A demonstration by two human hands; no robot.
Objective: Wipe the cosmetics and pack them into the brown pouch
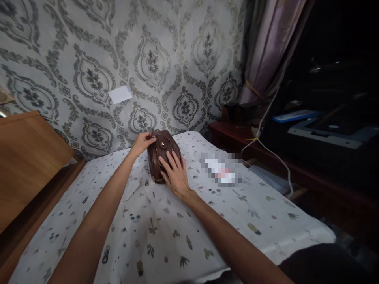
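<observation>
A brown leather handbag (pixel 158 159) with gold-coloured zips and a round clasp lies on a white patterned sheet (pixel 166 236), close to the wall. At the bag's upper left corner, my left hand (pixel 143 144) has its fingers closed on the edge. Whether it pinches a zip pull there is too small to tell. My right hand (pixel 177 175) rests on the lower right part of the bag with its fingers spread, covering some of that side.
Right of the bag lies a blurred-out white and pink item (pixel 222 170). A wooden board (pixel 29 157) borders the bed on the left. Dark red furniture (pixel 225 136) and a white cable (pixel 275 152) are on the right. A white card (pixel 120 94) shows against the patterned wall.
</observation>
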